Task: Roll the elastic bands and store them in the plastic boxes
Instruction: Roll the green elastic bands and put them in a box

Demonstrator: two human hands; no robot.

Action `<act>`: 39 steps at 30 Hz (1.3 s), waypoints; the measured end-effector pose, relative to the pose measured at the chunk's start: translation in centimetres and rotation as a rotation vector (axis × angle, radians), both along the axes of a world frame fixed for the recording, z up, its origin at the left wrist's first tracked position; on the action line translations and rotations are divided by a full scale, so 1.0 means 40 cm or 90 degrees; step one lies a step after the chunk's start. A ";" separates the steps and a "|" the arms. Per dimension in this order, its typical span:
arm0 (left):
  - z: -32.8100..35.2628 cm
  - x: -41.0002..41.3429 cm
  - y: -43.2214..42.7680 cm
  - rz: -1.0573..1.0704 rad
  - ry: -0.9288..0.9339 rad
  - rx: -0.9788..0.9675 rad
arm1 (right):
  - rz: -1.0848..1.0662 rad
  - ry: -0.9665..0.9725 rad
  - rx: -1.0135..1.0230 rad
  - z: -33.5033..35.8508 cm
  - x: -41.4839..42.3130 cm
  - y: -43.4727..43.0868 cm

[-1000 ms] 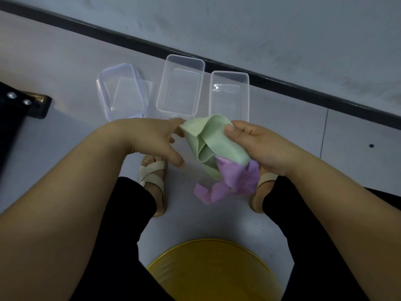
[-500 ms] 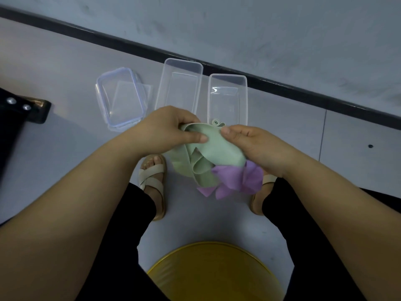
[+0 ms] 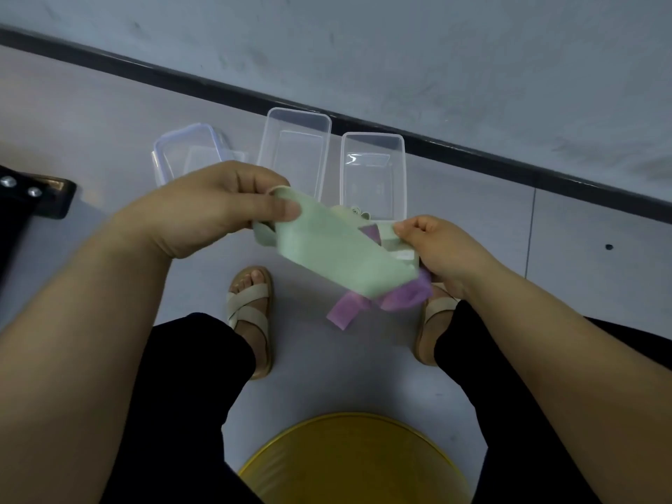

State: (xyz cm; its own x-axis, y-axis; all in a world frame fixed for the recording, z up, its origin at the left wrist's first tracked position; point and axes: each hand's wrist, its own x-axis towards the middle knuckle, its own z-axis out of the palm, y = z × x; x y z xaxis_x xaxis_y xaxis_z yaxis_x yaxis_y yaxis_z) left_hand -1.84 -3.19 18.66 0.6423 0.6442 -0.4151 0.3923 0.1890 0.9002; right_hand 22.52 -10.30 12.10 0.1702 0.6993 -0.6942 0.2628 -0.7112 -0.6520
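Left hand (image 3: 218,209) pinched one end of the green band (image 3: 334,252) between thumb and fingers. Right hand (image 3: 436,249) was curled round the other end. The hands were apart, with the band drawn into a flat strip between them, held in the air in front of the boxes. Judged purpose: pulling out twists so the strip rolls evenly.

Purple band (image 3: 400,300) was bunched under the right hand, its tail hanging below the green one. It was probably parked in that grip until its turn. Which fingers held it was hidden.

Three clear boxes stood side by side on the floor (image 3: 109,103) near the wall, open side up: left box (image 3: 182,134) (blue-edged), mid box (image 3: 298,116) and right box (image 3: 372,137). They were probably set within reach so a finished roll could go straight in.

A small pale item showed just behind the green band; not identified.

Status: rolling not yet begun, no band stored. The next move calls for turning one end onto itself while the other hand keeps tension. Risk: the elastic springs open.
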 end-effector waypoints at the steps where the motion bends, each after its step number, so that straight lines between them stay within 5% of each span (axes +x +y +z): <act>1: 0.001 -0.005 0.002 0.015 -0.012 -0.026 | -0.037 0.017 -0.009 0.001 0.001 0.002; 6: -0.011 -0.006 -0.004 -0.043 0.135 0.005 | -0.248 0.116 -0.061 0.018 -0.003 0.013; 12: -0.049 0.045 -0.036 -0.015 0.344 0.074 | -0.292 0.212 -0.073 0.024 -0.010 0.015; 24: -0.096 0.108 -0.055 0.161 0.182 0.127 | -0.004 0.264 -0.041 0.076 -0.043 0.002; 31: -0.110 0.086 -0.031 0.311 0.270 0.082 | 0.374 -0.161 0.096 0.073 -0.036 -0.007; 35: -0.096 0.080 -0.043 0.184 0.271 0.021 | 0.391 -0.167 0.140 0.082 -0.041 -0.011; 39: -0.123 0.083 -0.045 0.191 0.302 0.087 | 0.450 -0.256 0.190 0.089 -0.046 -0.015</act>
